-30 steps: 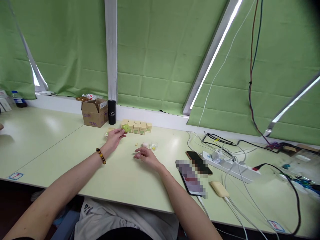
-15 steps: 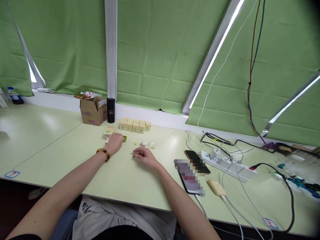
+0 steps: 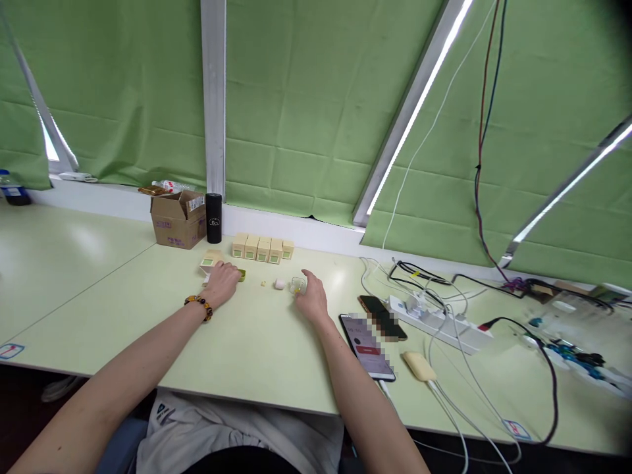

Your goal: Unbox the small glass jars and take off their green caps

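Your right hand (image 3: pixel 312 297) has swung outward, fingers now spread beside the clear container (image 3: pixel 295 286); the green piece (image 3: pixel 242 274) stays by your left hand (image 3: pixel 223 284), whose pinch I cannot tell.

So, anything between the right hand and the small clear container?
Nothing visible. The right hand is right at the clear container, thumb and fingers spread at its right side; contact can't be told. The small whitish piece sits to the container's left, outside that gap.
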Motion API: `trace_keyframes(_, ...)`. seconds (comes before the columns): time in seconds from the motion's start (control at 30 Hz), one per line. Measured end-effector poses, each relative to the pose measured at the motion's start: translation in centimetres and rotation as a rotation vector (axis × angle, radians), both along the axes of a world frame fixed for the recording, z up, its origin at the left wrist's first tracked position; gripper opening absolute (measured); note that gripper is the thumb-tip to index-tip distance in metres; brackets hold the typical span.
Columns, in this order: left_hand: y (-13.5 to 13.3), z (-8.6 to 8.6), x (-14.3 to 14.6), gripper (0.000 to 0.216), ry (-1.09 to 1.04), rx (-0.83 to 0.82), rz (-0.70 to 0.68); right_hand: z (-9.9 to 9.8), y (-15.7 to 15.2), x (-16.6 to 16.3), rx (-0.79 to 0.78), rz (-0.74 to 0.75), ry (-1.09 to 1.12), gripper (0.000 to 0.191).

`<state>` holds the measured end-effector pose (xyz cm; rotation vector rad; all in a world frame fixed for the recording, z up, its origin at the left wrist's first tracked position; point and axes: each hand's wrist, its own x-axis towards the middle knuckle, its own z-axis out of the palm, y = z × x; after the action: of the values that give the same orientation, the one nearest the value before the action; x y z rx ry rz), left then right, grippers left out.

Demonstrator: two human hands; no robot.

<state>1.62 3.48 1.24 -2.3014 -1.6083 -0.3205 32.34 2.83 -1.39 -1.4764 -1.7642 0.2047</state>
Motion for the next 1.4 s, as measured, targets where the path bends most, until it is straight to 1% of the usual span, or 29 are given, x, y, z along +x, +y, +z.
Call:
trace_keyframes(0.1, -0.1, 0.0, 0.0, 0.031, 0.011, 0.009, 0.002, -1.3, 1.0, 0.2, -0.104, 0.050, 0.075, 0.073)
trace_keyframes(0.2, -0.1, 0.1, 0.0, 0.032, 0.012, 0.016, 0.004, -2.1, 2.1, 0.5, -0.101, 0.071, 0.197, 0.066)
trace_keyframes(0.3, -0.1, 0.2, 0.0, 0.032, 0.012, 0.020, 0.004, -2.5, 2.8, 1.3, -0.088, 0.056, 0.247, 0.066)
trace_keyframes(0.47, -0.3, 0.2, 0.2, 0.034, 0.002, 0.031, 0.008, -2.6, 3.3, 2.2, -0.096, 0.039, 0.251, 0.069)
trace_keyframes(0.9, 0.0, 0.0, 0.1, 0.036, -0.013, 0.033, 0.010, -2.1, 2.8, 2.2, -0.132, -0.012, 0.227, 0.076)
trace_keyframes(1.4, 0.0, 0.0, 0.0, 0.029, -0.043, 0.031, 0.011, -2.5, 3.0, 2.5, -0.115, -0.022, 0.230, 0.076)
